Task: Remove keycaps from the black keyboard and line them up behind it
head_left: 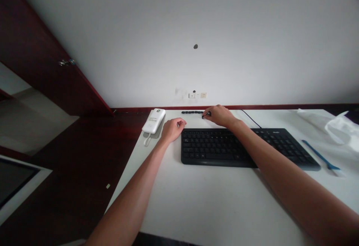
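Observation:
My right hand [220,115] reaches over the back edge of a black keyboard [210,146], its fingers pinching what looks like a small black keycap puller [209,114]. A small dark piece, apparently a keycap [203,117], is at the tip; whether it is gripped I cannot tell. Just left of these fingers runs a row of several black keycaps [192,112] along the table's back. My left hand [173,129] rests on the table beside the keyboard's back left corner, fingers curled in, with nothing visible in them. My right forearm hides part of the keys.
On the white table [210,201], a white power bank [154,121] with a loop cord lies at the left edge. A blue brush [319,154] and a white plastic bag [336,126] lie at right. The keyboard's cable [251,118] runs toward the wall with sockets [198,95].

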Motion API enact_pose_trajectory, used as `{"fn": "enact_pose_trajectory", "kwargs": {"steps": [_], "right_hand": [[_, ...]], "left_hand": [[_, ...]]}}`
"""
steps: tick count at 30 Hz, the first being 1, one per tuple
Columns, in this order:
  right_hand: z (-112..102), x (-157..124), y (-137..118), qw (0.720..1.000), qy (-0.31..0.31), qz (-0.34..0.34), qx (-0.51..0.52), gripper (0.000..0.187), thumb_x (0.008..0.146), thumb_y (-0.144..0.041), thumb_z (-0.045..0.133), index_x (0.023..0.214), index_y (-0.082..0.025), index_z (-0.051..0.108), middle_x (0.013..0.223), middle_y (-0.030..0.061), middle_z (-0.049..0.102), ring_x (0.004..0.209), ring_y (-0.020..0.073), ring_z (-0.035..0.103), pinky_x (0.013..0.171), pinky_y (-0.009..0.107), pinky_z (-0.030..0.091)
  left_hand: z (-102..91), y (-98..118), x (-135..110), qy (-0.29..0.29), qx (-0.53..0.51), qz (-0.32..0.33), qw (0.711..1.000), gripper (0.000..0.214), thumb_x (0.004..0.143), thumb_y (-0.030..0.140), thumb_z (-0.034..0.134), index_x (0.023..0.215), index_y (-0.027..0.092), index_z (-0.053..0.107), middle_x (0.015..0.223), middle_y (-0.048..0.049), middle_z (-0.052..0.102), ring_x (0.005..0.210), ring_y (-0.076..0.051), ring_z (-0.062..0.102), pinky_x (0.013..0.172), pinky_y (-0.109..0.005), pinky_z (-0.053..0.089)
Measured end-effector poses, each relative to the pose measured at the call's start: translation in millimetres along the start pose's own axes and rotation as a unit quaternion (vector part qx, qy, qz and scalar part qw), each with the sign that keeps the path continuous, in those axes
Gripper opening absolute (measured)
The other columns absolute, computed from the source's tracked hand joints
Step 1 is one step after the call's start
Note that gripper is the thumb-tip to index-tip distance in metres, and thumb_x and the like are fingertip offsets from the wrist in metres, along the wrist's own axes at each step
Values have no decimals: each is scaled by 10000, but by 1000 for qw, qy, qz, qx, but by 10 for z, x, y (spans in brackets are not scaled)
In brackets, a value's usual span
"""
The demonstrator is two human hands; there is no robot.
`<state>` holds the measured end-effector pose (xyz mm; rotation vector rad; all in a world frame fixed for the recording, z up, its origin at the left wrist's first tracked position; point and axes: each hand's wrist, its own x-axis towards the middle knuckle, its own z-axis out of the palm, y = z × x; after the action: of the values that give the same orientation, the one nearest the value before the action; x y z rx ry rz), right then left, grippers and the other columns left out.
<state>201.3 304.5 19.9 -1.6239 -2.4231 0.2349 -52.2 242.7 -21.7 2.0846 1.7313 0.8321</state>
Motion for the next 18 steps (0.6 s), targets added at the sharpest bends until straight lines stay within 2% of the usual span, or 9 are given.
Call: {"fn": "enact_pose_trajectory", "kwargs": {"steps": [5, 10, 12, 14, 18], "right_hand": [[-30, 11, 6, 1000, -24, -4, -1, 202, 850, -334, 681, 992, -287, 817, 975, 67, 776, 864, 238, 677, 744, 318, 467], [-349, -6, 69, 998, -56, -19, 28, 172, 802, -329, 725, 921, -257, 827, 869, 54, 772, 833, 227, 663, 766, 324, 462], [-504, -42, 88, 990, -112, -37, 72, 159, 763, -341, 753, 866, -247, 829, 846, 42, 775, 816, 221, 661, 757, 321, 461], [-614, -90, 87, 972, -194, -52, 121, 185, 721, -356, 770, 843, -229, 828, 843, 45, 777, 759, 207, 643, 708, 317, 452], [-637, -163, 32, 933, -323, -25, 157, 287, 650, -396, 778, 855, -202, 826, 799, 60, 758, 601, 158, 534, 566, 304, 375]], "left_hand": [[1, 4, -1, -1, 2, 2, 1000, 213, 941, 285, 580, 946, 268, 792, 960, -7, 794, 823, -178, 693, 744, -256, 473], [2, -5, 0, -1, 3, -4, 1000, 202, 933, 277, 588, 947, 271, 790, 935, -4, 790, 811, -182, 691, 729, -256, 463], [4, -10, 3, -2, 2, -2, 1000, 199, 928, 271, 592, 945, 275, 790, 929, 0, 788, 804, -183, 689, 719, -258, 461], [6, -12, 5, -3, 3, -2, 1000, 197, 927, 274, 595, 946, 273, 791, 931, -2, 788, 805, -185, 689, 718, -260, 462], [3, -6, 4, -2, 4, -3, 1000, 205, 933, 273, 585, 942, 272, 790, 944, -9, 791, 812, -186, 689, 729, -264, 464]]}}
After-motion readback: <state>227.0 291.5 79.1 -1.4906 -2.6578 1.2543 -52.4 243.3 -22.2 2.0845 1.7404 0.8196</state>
